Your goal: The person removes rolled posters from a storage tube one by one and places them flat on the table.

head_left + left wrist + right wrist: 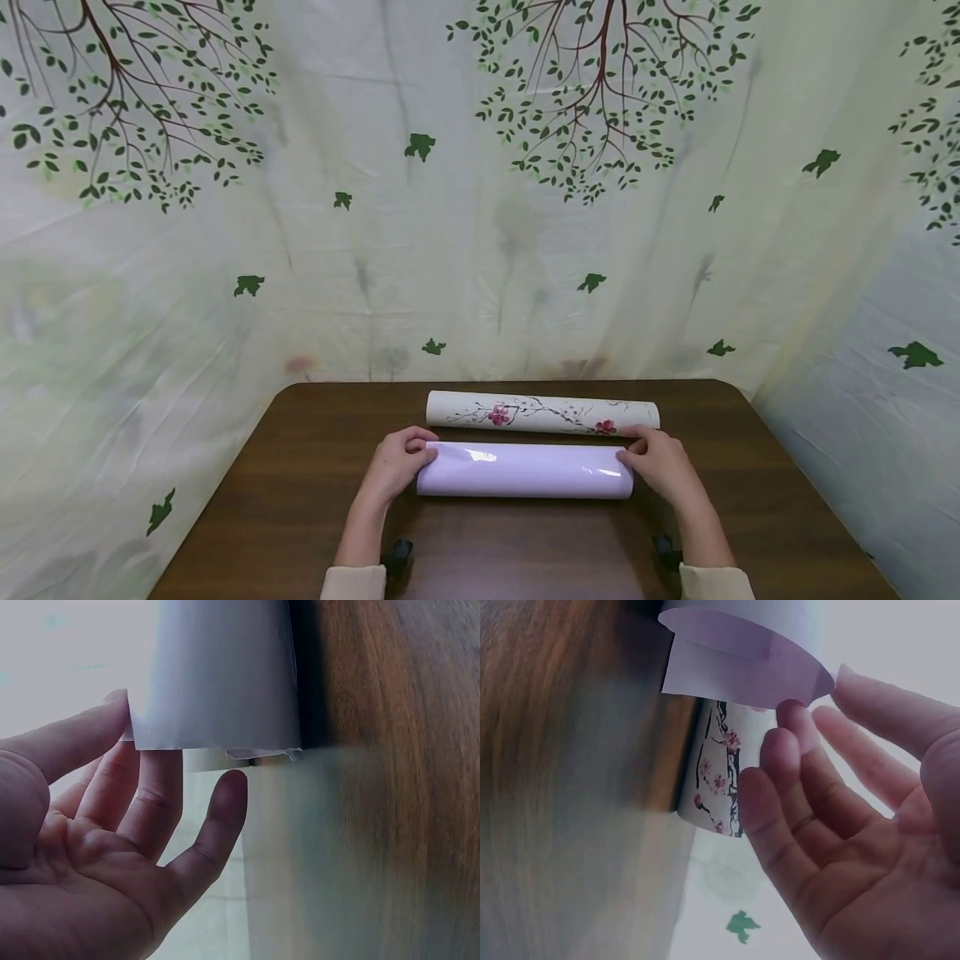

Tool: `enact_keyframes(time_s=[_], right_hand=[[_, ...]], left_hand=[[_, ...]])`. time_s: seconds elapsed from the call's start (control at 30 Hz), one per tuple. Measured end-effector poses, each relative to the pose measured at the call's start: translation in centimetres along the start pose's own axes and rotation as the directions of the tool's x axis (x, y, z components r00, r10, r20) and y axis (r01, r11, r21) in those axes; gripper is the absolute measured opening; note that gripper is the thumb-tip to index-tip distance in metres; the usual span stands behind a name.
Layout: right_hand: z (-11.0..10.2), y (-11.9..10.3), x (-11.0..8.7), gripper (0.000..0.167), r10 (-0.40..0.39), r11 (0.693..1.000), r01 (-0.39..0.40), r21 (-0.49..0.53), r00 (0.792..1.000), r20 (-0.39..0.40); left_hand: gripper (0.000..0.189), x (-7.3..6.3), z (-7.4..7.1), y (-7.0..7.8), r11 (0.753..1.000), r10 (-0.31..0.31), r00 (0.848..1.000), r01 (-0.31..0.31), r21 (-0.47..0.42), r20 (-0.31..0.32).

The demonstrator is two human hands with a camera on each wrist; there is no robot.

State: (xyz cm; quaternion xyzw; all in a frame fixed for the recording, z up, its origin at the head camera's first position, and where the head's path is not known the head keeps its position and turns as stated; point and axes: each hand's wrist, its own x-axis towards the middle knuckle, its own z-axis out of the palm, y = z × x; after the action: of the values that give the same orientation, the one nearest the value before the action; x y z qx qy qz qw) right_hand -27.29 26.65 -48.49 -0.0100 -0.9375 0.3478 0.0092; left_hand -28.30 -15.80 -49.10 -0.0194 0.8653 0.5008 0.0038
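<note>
A glossy pale lilac roll of sheet material [525,471] lies across the wooden table in the head view. At its left end my left hand [396,462] pinches the edge between thumb and fingers. My right hand [662,462] pinches the roll's right end the same way. In the left wrist view the thumb lies on the roll's outer face [217,675], with fingers under its edge. The right wrist view looks into the roll's hollow end [742,664], fingertips at its rim. Just behind lies a second white roll [543,413] printed with pink blossoms and dark branches.
The brown wooden table [315,467] has rounded far corners. Behind and beside it hangs a pale curtain [480,275] printed with leafy branches and green leaves. A dark wrist device [401,552] shows beside the left forearm, and another [666,550] beside the right.
</note>
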Motion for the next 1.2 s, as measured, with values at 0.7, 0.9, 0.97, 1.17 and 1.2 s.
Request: enact_keyframes(time_s=[0.7,0.9,0.97,1.17,1.2], right_hand=[[-0.6,0.3,0.3,0.044,-0.075,0.989,0.084,0.119,0.994,-0.073],[-0.8,0.1,0.1,0.047,-0.160,0.978,0.167,0.128,0.985,-0.065],[-0.8,0.0,0.1,0.047,-0.190,0.972,0.198,0.126,0.979,-0.071],[-0.6,0.0,0.3,0.047,-0.242,0.960,0.253,0.116,0.965,-0.102],[-0.6,0.0,0.3,0.047,-0.249,0.959,0.260,0.113,0.963,-0.105]], left_hand=[[0.030,-0.1,-1.7,0.0,0.999,0.006,1.000,-0.007,0.054,0.015],[0.040,0.1,-1.3,0.3,0.993,0.045,0.999,-0.042,0.114,-0.028],[0.044,0.1,-0.7,0.6,0.994,0.067,0.998,-0.066,0.087,-0.005],[0.052,-0.2,1.3,1.7,0.989,0.127,0.987,-0.134,0.067,0.095],[0.052,-0.3,1.5,1.8,0.986,0.138,0.985,-0.147,0.074,0.106]])
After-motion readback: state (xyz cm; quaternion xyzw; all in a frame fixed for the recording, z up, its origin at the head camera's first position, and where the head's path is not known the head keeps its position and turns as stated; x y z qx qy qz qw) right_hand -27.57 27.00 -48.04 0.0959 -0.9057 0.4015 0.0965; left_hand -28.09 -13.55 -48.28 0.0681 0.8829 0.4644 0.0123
